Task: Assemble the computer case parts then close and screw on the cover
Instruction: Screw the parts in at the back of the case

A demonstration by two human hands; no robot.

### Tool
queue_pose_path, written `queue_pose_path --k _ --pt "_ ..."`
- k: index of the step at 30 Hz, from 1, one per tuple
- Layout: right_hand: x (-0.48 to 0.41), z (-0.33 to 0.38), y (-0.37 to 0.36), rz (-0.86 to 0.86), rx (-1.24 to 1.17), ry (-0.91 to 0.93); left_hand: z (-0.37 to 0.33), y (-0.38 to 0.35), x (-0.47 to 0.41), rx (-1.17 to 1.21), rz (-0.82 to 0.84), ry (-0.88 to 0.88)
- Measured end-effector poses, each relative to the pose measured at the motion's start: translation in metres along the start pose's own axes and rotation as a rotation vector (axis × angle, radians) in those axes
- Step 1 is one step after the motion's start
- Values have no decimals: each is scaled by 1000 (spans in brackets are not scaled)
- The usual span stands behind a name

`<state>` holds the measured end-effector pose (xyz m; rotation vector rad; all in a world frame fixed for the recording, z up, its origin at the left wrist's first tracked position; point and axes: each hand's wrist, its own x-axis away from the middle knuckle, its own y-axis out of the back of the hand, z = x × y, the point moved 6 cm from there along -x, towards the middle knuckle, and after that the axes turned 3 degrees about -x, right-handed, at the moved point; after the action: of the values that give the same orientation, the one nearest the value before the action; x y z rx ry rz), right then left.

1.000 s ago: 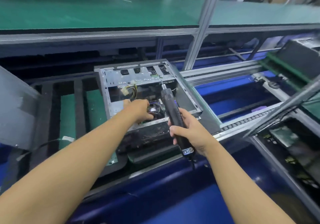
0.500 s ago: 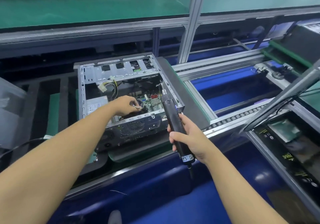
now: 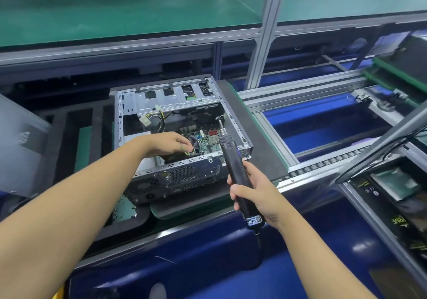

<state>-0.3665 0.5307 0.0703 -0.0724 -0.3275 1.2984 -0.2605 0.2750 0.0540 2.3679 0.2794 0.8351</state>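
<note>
Steel-grey and open on top, the computer case [image 3: 184, 176] lies on a dark foam pallet [image 3: 261, 148], and I place everything else from it. The left hand [image 3: 168, 142] reaches over the case's near wall into the interior. Its fingers are curled, with the fingertips pinching a few thin yellow-green wires [image 3: 188, 152] just beside the green motherboard [image 3: 205, 141]. I cannot tell what those wires join.

At the case's near right corner, the right hand [image 3: 254, 194] is wrapped around the black body of an electric screwdriver [image 3: 233, 167] and grips it low, near the label. The tool tilts away from the person. Its metal bit hangs above the inside of the case, close to the right wall, and I see it touching nothing.

Across the far end of the case sits a perforated drive cage [image 3: 171, 100]. Below it a white connector [image 3: 145, 120] hangs on yellow and black leads.

Left of the case a grey panel [image 3: 20, 141] stands tilted, well apart from it. Right of the case runs a roller rail [image 3: 323, 164], and behind and above the case is a green shelf [image 3: 115, 14].
</note>
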Motion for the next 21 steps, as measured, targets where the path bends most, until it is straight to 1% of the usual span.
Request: queue_pose_path --k 5,8,12,14,16,19,21 --pt "0 -8 0 -25 7 -22 -8 -2 8 20 36 52" --pt "-3 -8 1 -34 0 -23 -9 -2 12 81 77 89" --pt "-7 -7 1 -37 -16 -10 -4 -3 8 229 174 158" --pt "-8 -7 0 -45 -19 -10 -4 -6 7 223 252 170" --pt "-8 -8 -1 -47 -27 -8 -4 -12 6 224 290 202" --pt "-8 -10 -2 -47 -31 -6 -4 -13 5 185 231 214" --pt "-7 -12 -1 -48 -31 -5 -2 -12 7 116 187 165"
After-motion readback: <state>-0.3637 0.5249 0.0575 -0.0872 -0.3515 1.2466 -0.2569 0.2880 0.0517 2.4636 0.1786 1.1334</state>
